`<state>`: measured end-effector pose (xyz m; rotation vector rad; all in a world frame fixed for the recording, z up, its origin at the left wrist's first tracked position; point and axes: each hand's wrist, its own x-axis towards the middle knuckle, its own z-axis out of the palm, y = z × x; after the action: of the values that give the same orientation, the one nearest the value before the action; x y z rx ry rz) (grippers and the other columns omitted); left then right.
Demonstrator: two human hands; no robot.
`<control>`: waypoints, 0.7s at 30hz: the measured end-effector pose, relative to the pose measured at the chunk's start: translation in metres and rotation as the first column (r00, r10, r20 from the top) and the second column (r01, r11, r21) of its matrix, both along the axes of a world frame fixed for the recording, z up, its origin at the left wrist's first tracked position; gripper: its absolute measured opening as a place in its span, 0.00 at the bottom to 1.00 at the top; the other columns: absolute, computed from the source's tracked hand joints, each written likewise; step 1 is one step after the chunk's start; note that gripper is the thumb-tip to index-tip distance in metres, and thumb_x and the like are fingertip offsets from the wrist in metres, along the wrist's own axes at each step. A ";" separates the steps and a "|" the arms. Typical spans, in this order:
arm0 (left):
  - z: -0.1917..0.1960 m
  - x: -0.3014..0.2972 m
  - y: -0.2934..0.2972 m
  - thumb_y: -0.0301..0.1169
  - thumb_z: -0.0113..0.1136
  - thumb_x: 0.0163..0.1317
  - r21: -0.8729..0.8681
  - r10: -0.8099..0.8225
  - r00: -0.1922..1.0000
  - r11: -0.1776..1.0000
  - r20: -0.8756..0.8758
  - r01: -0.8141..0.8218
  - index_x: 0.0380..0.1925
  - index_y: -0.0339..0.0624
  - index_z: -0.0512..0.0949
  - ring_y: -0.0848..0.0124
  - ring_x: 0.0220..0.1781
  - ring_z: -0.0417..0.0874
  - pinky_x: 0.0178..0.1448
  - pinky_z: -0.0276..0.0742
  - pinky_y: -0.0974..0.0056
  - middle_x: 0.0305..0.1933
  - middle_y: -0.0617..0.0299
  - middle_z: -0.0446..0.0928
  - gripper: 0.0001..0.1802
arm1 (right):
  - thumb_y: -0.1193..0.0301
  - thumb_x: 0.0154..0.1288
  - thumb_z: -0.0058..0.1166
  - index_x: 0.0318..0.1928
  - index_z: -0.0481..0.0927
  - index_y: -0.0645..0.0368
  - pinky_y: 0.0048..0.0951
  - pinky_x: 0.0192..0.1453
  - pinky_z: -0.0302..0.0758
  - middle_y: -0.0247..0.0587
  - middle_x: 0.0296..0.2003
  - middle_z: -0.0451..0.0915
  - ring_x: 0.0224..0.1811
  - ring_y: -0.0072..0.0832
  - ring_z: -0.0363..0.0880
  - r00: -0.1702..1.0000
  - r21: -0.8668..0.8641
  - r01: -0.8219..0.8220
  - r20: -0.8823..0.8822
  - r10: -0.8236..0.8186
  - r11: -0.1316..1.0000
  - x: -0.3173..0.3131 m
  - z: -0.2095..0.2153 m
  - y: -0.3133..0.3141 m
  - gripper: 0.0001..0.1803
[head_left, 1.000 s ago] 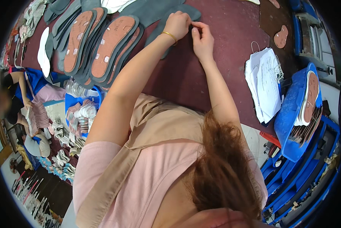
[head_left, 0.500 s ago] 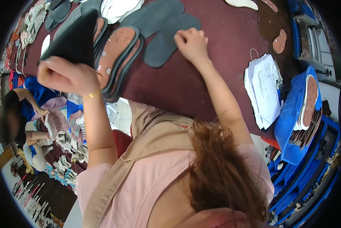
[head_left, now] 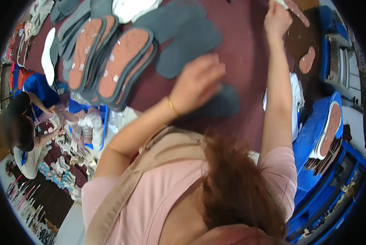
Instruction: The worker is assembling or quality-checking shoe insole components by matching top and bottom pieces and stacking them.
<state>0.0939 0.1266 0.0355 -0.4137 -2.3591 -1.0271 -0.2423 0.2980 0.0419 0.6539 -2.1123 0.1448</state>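
My left hand point(head_left: 200, 83), blurred by motion, hovers above a dark grey sole piece point(head_left: 225, 102) lying near the table's front edge. Whether its fingers touch that piece I cannot make out. My right hand point(head_left: 277, 20) reaches to the far right, its fingers closed on the end of a white insole point(head_left: 281, 3). Beside it lies a brown insole point(head_left: 299, 13). Left of centre, two stacks of grey soles topped with brown insoles point(head_left: 123, 61) point(head_left: 86, 53) lean together. Loose dark grey soles point(head_left: 189, 43) spread beyond my left hand.
At the right, a blue crate point(head_left: 313, 134) holds brown and white insoles, next to white papers point(head_left: 296, 98). One small brown insole point(head_left: 307, 60) lies on a dark surface. White pieces point(head_left: 134, 8) lie at the back. Another person point(head_left: 25, 126) handles pieces at the left.
My left hand has moved right from the stacks, and a dark grey piece now lies under it. My right hand has left the loose grey soles for the white insole at the far right.
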 end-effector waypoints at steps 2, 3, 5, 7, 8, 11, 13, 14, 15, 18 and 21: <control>0.011 -0.018 -0.025 0.32 0.72 0.48 -0.011 0.229 0.963 0.972 -0.144 -0.233 0.56 0.45 0.74 0.49 0.63 0.70 0.64 0.67 0.51 0.63 0.48 0.66 0.32 | 0.73 0.59 0.53 0.39 0.78 0.67 0.35 0.40 0.76 0.52 0.30 0.81 0.34 0.43 0.80 0.924 -0.540 -0.232 0.137 0.356 0.809 0.082 0.047 -0.019 0.10; 0.020 -0.028 -0.030 0.33 0.73 0.47 -0.040 0.267 0.944 0.959 -0.196 -0.280 0.57 0.44 0.73 0.49 0.63 0.69 0.64 0.67 0.51 0.65 0.47 0.65 0.34 | 0.68 0.70 0.53 0.41 0.82 0.62 0.28 0.33 0.76 0.38 0.29 0.83 0.28 0.25 0.81 0.901 -0.517 -0.405 -0.084 0.426 0.754 0.112 0.059 -0.016 0.11; 0.021 -0.021 -0.043 0.34 0.74 0.46 -0.081 0.310 0.918 0.937 -0.247 -0.339 0.58 0.44 0.73 0.49 0.64 0.69 0.64 0.68 0.52 0.66 0.47 0.63 0.35 | 0.69 0.72 0.50 0.44 0.80 0.69 0.24 0.41 0.76 0.37 0.35 0.82 0.36 0.21 0.78 0.805 -0.829 -0.225 0.138 0.578 0.512 0.192 0.073 -0.015 0.13; 0.014 0.009 -0.063 0.37 0.74 0.45 -0.027 0.151 0.984 0.988 -0.093 -0.154 0.60 0.47 0.72 0.49 0.61 0.71 0.61 0.71 0.52 0.65 0.50 0.64 0.38 | 0.67 0.71 0.52 0.41 0.79 0.67 0.23 0.32 0.72 0.35 0.30 0.79 0.28 0.24 0.76 0.584 -0.991 0.106 0.131 0.801 0.085 0.239 0.058 -0.011 0.13; 0.011 0.025 -0.069 0.37 0.74 0.45 -0.029 0.146 0.985 0.988 -0.095 -0.149 0.60 0.47 0.72 0.49 0.61 0.71 0.61 0.71 0.52 0.65 0.50 0.64 0.38 | 0.67 0.71 0.53 0.41 0.79 0.65 0.24 0.31 0.73 0.35 0.30 0.79 0.28 0.24 0.76 0.539 -0.966 0.253 0.192 0.820 0.060 0.254 0.047 -0.001 0.12; 0.001 0.083 -0.060 0.33 0.75 0.47 0.207 -0.027 0.948 0.977 0.316 -0.041 0.58 0.44 0.73 0.58 0.59 0.73 0.57 0.77 0.60 0.63 0.52 0.65 0.35 | 0.64 0.70 0.54 0.40 0.78 0.62 0.28 0.29 0.79 0.37 0.31 0.80 0.29 0.25 0.79 0.412 -0.782 0.624 0.332 0.848 0.003 0.284 -0.006 0.040 0.12; -0.002 0.107 -0.050 0.29 0.74 0.48 0.321 -0.102 0.900 0.946 0.424 -0.044 0.57 0.42 0.74 0.63 0.59 0.74 0.55 0.79 0.65 0.61 0.54 0.67 0.33 | 0.65 0.70 0.53 0.40 0.78 0.61 0.25 0.27 0.79 0.36 0.31 0.80 0.27 0.23 0.78 0.353 -0.725 0.687 0.405 0.843 0.060 0.309 -0.021 0.048 0.11; -0.009 0.115 -0.049 0.29 0.74 0.49 0.318 -0.104 0.882 0.947 0.460 -0.054 0.55 0.40 0.74 0.64 0.60 0.73 0.54 0.80 0.65 0.58 0.55 0.69 0.31 | 0.66 0.70 0.54 0.40 0.78 0.61 0.24 0.27 0.79 0.35 0.31 0.80 0.27 0.22 0.78 0.325 -0.724 0.683 0.421 0.847 0.097 0.317 -0.027 0.050 0.10; -0.018 0.122 -0.045 0.30 0.74 0.48 0.364 -0.102 0.873 0.927 0.476 -0.090 0.55 0.40 0.73 0.63 0.58 0.74 0.54 0.79 0.63 0.56 0.55 0.72 0.32 | 0.66 0.70 0.54 0.40 0.78 0.61 0.24 0.27 0.79 0.35 0.31 0.80 0.27 0.22 0.78 0.323 -0.724 0.683 0.421 0.848 0.099 0.323 -0.031 0.052 0.10; -0.027 0.127 -0.043 0.30 0.75 0.46 0.264 0.011 0.878 0.952 0.479 -0.156 0.57 0.41 0.71 0.61 0.55 0.74 0.55 0.76 0.60 0.52 0.57 0.77 0.36 | 0.67 0.67 0.57 0.41 0.80 0.63 0.19 0.25 0.76 0.34 0.31 0.79 0.26 0.18 0.76 0.306 -0.679 0.702 0.561 0.769 0.216 0.330 -0.040 0.062 0.11; -0.031 0.127 -0.043 0.31 0.75 0.43 0.055 0.152 0.878 0.979 0.454 -0.198 0.59 0.43 0.69 0.60 0.52 0.75 0.57 0.70 0.57 0.49 0.61 0.80 0.40 | 0.67 0.60 0.65 0.40 0.84 0.63 0.16 0.21 0.63 0.31 0.31 0.78 0.22 0.13 0.67 0.311 -0.598 0.583 0.790 0.529 0.550 0.328 -0.052 0.071 0.12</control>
<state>0.2205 0.0833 0.0046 0.0926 -2.6663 -1.2515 0.0854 0.3690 -0.0104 -0.2981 -2.6504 1.9489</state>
